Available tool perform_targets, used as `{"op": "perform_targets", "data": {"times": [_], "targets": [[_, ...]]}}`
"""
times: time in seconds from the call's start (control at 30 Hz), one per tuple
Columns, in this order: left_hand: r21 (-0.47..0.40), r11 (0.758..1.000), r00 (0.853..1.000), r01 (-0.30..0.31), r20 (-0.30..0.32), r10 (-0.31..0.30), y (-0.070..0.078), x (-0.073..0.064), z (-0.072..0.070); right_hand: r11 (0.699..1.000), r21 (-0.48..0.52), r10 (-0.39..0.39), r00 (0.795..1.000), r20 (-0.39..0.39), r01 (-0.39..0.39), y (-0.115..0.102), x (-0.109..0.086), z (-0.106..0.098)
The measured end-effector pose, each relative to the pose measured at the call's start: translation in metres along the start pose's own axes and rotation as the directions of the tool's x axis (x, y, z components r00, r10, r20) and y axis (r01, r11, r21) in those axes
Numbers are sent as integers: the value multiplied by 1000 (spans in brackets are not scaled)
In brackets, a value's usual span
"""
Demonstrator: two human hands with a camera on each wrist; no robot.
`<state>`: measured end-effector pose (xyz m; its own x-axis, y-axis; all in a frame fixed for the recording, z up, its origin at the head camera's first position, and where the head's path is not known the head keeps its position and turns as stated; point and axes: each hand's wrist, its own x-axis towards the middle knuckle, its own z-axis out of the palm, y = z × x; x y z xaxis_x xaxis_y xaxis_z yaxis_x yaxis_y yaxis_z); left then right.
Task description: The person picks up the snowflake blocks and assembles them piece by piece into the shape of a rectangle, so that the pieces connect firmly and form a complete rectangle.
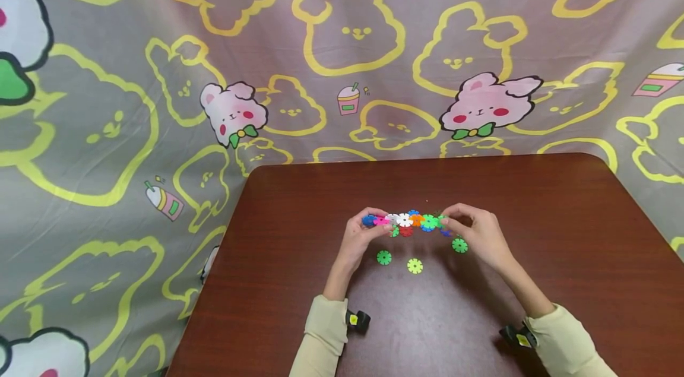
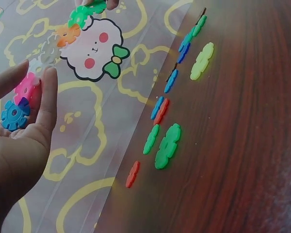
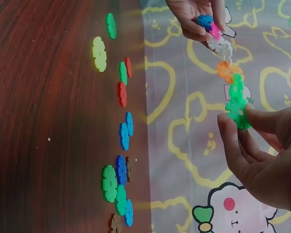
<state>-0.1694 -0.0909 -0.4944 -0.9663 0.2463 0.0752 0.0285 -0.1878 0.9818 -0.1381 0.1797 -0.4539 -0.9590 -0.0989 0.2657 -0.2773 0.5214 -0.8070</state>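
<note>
A chain of notched plastic discs [image 1: 404,220] is held up above the table between both hands. It runs from blue and pink through white and orange to green. My left hand [image 1: 354,241] grips the left end, thumb and fingers around the pink disc [image 2: 25,89]; the blue disc [image 2: 14,115] lies against the palm side. My right hand [image 1: 485,237] pinches the green disc [image 3: 237,112] at the other end between thumb and fingertips. In the left wrist view, the orange disc [image 2: 68,35] hangs between the two hands.
Loose discs lie on the brown table [image 1: 427,317]: a yellow one [image 1: 415,266], a green one [image 1: 384,257], another green one [image 1: 460,245], and several red, blue, green and brown ones farther back. A patterned cloth [image 1: 320,127] hangs behind the table.
</note>
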Motion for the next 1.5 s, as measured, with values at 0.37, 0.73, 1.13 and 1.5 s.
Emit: {"op": "perform_targets", "data": {"times": [0.37,0.73,1.13,1.5], "targets": [[-33,999,999,26,42,-24,1,-3,3,997,-10,-78,991,-105,77,1,-3,5],[-82,996,998,37,54,-32,1,-2,5,993,91,-46,968,-248,70,-3,-6,12],[-90,996,998,26,63,-20,6,-2,4,989,121,-41,954,-298,80,-4,-4,19],[-104,992,992,70,108,-59,5,-1,1,989,143,-5,977,-212,36,2,-2,15]]}}
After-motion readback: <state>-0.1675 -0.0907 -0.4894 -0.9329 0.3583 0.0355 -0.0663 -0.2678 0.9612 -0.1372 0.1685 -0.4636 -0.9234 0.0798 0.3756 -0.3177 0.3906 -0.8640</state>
